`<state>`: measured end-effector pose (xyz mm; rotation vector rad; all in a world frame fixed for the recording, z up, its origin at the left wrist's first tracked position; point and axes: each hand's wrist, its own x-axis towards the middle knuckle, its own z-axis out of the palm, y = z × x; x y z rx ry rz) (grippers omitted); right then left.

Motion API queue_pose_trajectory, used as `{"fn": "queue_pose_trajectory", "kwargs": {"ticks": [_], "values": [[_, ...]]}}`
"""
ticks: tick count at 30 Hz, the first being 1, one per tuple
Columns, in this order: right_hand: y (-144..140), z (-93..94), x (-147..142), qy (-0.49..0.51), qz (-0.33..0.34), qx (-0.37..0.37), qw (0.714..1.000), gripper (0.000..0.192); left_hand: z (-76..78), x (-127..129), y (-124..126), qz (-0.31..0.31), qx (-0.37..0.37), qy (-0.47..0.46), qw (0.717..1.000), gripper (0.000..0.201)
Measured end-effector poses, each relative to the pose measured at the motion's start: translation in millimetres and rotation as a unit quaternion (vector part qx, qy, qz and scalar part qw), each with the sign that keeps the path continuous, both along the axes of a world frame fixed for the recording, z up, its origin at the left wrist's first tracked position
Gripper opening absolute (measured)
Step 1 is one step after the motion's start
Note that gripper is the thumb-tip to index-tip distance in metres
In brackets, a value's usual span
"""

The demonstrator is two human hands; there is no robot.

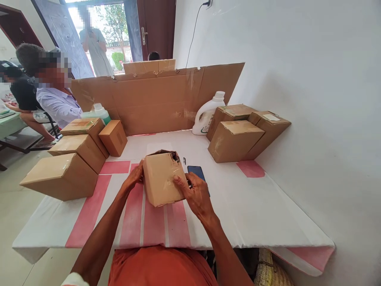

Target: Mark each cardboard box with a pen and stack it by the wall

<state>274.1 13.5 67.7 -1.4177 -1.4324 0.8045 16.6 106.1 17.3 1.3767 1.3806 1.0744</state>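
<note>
A small cardboard box [162, 180] is held tilted between both hands over the middle of the table. Its top right corner is torn, with a dark hole. My left hand [136, 174] grips the box's left side, its fingertips partly hidden behind the cardboard. On the right side my right hand [195, 192] grips it too, thumb across the near face and fingers mostly out of sight. Just beyond my right hand lie a dark smartphone [196, 171] and a pen [184, 162].
Several cardboard boxes [74, 174] line the table's left, beside a bottle of green liquid [102, 113]. At right, more boxes [238, 139] stand by a white jug [205, 115]. A cardboard panel [154, 99] closes off the back. A wall [321, 119] borders the right; people sit at left.
</note>
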Motion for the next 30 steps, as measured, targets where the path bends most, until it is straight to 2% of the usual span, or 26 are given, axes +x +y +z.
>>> {"fn": "queue_pose_trajectory", "kwargs": {"ticks": [2, 4, 7, 10, 12, 14, 16, 18, 21, 25, 28, 30], "values": [[-2.7, 9.4, -0.2, 0.026, 0.029, 0.0, 0.999, 0.061, -1.2, -1.6, -15.4, 0.002, -0.019, 0.022, 1.0, 0.071], [-4.6, 12.2, -2.6, 0.084, 0.091, -0.022, 0.992, 0.07, 3.7, -4.2, -22.0, 0.021, -0.016, 0.042, 0.999, 0.069], [-8.0, 12.4, -7.1, 0.123, 0.146, -0.03, 0.981, 0.063, 25.9, -7.8, -25.1, 0.068, 0.023, 0.059, 0.996, 0.07], [-14.8, 14.2, -14.7, 0.092, 0.139, -0.009, 0.986, 0.06, 59.4, -3.3, -38.0, 0.091, 0.07, 0.057, 0.992, 0.077], [-23.4, 15.2, -23.3, 0.061, 0.125, 0.008, 0.99, 0.06, 80.5, 6.2, -53.4, 0.062, 0.11, 0.075, 0.989, 0.071], [-36.5, 14.1, -33.1, 0.032, 0.104, 0.026, 0.994, 0.059, 96.7, 17.9, -69.0, 0.054, 0.162, 0.126, 0.977, 0.065], [-53.8, 11.8, -41.0, 0.009, 0.087, 0.038, 0.995, 0.06, 107.0, 27.1, -81.4, 0.076, 0.21, 0.182, 0.958, 0.069], [-71.7, 10.8, -44.5, -0.008, 0.085, 0.043, 0.995, 0.062, 112.8, 31.2, -90.7, 0.081, 0.237, 0.221, 0.943, 0.069], [-87.2, 15.7, -42.1, 0.004, 0.101, 0.03, 0.994, 0.062, 116.4, 31.5, -103.4, 0.038, 0.242, 0.255, 0.935, 0.047], [-71.7, 28.0, -39.4, 0.072, 0.069, 0.025, 0.995, 0.049, 114.5, 36.3, -120.8, 0.027, 0.28, 0.277, 0.919, 0.028], [-55.0, 31.6, -47.5, 0.065, 0.039, 0.063, 0.995, 0.042, 111.3, 41.4, -129.9, 0.036, 0.31, 0.279, 0.908, 0.021], [-54.1, 31.1, -55.9, 0.054, 0.028, 0.088, 0.994, 0.039, 110.7, 40.6, -132.8, 0.059, 0.301, 0.277, 0.911, 0.021]]}}
